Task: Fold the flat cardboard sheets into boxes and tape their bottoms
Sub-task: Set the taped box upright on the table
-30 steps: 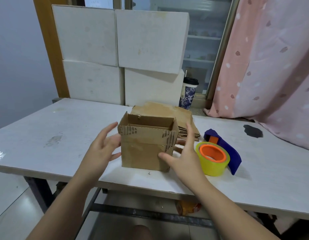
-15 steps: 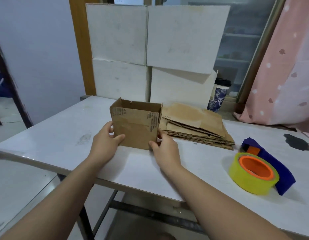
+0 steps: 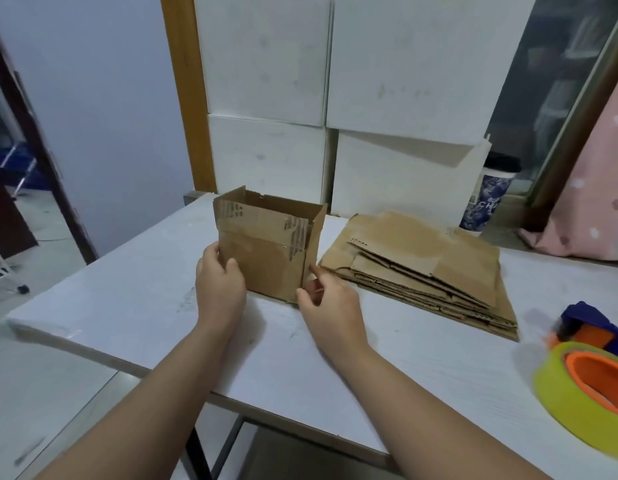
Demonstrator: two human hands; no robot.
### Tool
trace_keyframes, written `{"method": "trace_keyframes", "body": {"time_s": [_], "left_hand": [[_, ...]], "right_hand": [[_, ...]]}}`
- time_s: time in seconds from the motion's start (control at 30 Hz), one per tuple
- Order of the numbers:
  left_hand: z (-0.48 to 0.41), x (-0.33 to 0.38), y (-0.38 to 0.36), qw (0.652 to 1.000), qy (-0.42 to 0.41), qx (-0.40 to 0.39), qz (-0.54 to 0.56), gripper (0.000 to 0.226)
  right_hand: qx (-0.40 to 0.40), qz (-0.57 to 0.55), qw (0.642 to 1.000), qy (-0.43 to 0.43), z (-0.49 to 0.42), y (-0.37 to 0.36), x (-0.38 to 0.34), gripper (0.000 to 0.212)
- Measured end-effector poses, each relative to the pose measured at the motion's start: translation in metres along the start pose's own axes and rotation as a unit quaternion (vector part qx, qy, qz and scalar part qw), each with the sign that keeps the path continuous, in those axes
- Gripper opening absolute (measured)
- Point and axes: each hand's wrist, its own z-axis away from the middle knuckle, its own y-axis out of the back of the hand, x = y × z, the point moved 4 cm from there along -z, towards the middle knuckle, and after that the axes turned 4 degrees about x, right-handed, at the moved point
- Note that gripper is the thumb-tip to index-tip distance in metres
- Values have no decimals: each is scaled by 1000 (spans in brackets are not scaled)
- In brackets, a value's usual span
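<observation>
On the tabletop (image 3: 127, 299), box (image 3: 266, 261): standing upright, top open.
Left hand (image 3: 221, 289): gripping its left edge.
Right hand (image 3: 330, 304): pinching its right near corner.
Flat sheets (image 3: 439, 265): lying stacked beside it.

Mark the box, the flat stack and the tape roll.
box (image 3: 266, 261): head view, front wall.
flat stack (image 3: 421, 251): head view, top sheet.
tape roll (image 3: 557, 407): head view, yellow outer side.

head view, forward-down, close over table (image 3: 127, 306)
</observation>
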Motion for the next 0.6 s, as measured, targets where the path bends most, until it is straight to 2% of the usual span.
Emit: {"method": "trace_keyframes", "body": {"time_s": [0.07, 0.17, 0.27, 0.33, 0.37, 0.47, 0.6], "left_hand": [[0, 0, 4, 1000, 11, 18, -6, 38], [1, 0, 4, 1000, 20, -5, -6, 49], [0, 1, 2, 999, 36, -13, 9, 75], [-5, 1, -1, 999, 38, -4, 8, 74], [-9, 1, -4, 999, 38, -3, 1, 72], [-27, -2, -17, 998, 46, -26, -19, 70], [-52, -5, -45, 996, 20, -66, -65, 85]], "right_hand": [[-7, -21, 1000, 2, -1, -1, -1, 49], [-27, 14, 1000, 0, -6, -6, -2, 53], [-64, 98, 990, 76, -7, -16, -11, 35], [-106, 166, 972, 127, -9, -27, -16, 29], [-122, 191, 965, 129, -13, -32, -16, 33], [-137, 210, 964, 88, -32, -39, -14, 53], [-131, 224, 965, 32, -50, -48, -11, 62]]}}
